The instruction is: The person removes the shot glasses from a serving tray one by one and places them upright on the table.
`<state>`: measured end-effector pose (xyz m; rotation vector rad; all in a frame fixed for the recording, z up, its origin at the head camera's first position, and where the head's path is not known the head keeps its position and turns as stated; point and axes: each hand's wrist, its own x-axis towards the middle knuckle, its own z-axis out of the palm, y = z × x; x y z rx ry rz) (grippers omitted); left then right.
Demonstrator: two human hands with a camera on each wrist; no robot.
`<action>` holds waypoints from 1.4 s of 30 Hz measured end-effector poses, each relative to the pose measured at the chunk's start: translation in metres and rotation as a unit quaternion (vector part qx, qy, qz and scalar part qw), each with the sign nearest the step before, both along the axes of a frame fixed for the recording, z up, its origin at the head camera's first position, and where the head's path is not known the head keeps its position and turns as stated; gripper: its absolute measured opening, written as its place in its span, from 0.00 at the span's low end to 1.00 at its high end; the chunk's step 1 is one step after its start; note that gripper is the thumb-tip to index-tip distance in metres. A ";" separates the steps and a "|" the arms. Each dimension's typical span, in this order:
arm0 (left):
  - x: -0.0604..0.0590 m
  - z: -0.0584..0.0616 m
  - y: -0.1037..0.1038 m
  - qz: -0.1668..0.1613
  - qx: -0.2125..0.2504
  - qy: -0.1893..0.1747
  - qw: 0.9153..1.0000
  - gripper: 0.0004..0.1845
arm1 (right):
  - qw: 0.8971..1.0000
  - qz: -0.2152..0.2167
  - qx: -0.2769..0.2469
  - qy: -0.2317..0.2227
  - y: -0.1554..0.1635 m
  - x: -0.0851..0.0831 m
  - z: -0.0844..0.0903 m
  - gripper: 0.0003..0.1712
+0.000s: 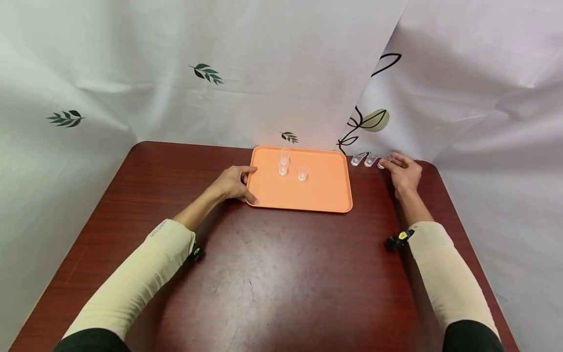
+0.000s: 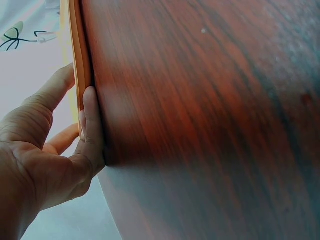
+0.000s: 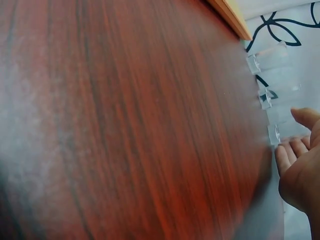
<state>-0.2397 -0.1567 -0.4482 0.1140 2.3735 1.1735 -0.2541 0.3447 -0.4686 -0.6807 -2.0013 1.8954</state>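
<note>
At the left end of the orange tray [image 1: 308, 200], my left hand [image 1: 233, 185] grips the edge, its thumb near the front corner. The left wrist view shows its fingers [image 2: 91, 115] against the tray's side. Several small clear plastic cups are in view: on the tray, one stands alone [image 1: 302, 172] and another spot holds cups overlapping one behind the other [image 1: 283, 168]. Right of the tray, 3 more stand in a row. My right hand [image 1: 404, 173] holds the cup at the row's right end [image 3: 274, 134] between thumb and fingers, its base at the table.
The dark red wooden table [image 1: 272, 274] meets white patterned sheeting [image 1: 246, 88] close behind the tray and cups. The other two row cups, a near one [image 1: 356, 160] and a middle one [image 1: 369, 161], stand between the tray and my right hand.
</note>
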 end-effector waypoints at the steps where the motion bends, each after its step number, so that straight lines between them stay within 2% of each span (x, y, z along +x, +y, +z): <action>1: 0.000 0.000 0.000 -0.001 -0.001 0.001 1.000 0.62 | 1.000 -0.002 -0.003 0.001 0.000 0.000 0.000 0.31; 9: 0.000 0.003 0.000 -0.002 -0.001 0.004 1.000 0.62 | 1.000 -0.007 -0.021 0.002 0.000 0.008 -0.001 0.35; 16: 0.001 0.000 0.001 -0.003 0.002 0.003 1.000 0.62 | 0.999 -0.008 -0.033 -0.014 0.003 0.020 -0.002 0.28; 24: 0.003 0.000 0.001 0.000 0.012 0.001 1.000 0.62 | 0.999 0.021 -0.038 -0.007 -0.001 0.031 -0.003 0.32; 30: 0.002 -0.001 0.002 -0.003 0.005 0.002 1.000 0.62 | 0.997 0.041 -0.064 0.008 -0.013 0.038 -0.002 0.25; 34: 0.002 0.001 0.002 -0.003 0.005 0.003 1.000 0.62 | 0.995 0.066 -0.078 0.014 -0.025 0.042 0.000 0.27; 38: 0.001 0.000 0.002 -0.001 0.005 0.006 1.000 0.62 | 0.994 0.099 -0.045 0.009 -0.038 0.044 0.001 0.33; 42: 0.000 0.000 0.001 0.003 0.005 0.007 1.000 0.62 | 0.992 0.123 -0.010 0.016 -0.054 0.043 0.004 0.34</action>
